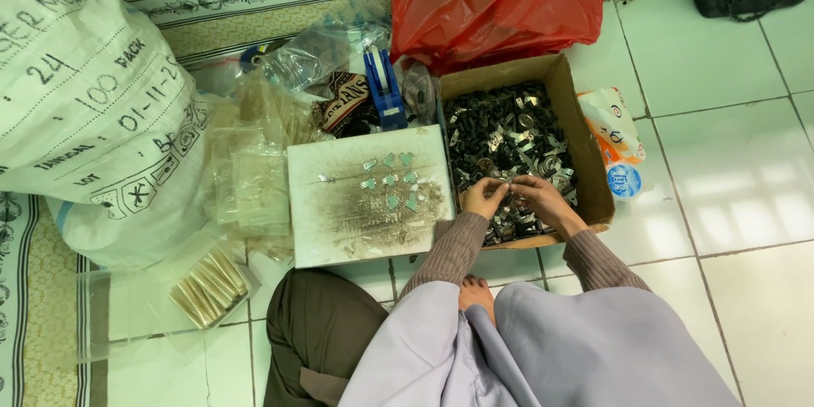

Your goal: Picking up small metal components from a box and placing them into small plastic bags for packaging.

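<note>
Currently sorting: both hands, left hand (483,197) and right hand (536,195), pinch small metal clips (505,180) over the cardboard box (585,153). Next, I judge, a clip joins the row on the white board (339,237).

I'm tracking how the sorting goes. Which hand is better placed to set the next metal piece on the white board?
Probably the left hand: it is at the cardboard box's edge beside the white board; the right hand is farther in.
</note>
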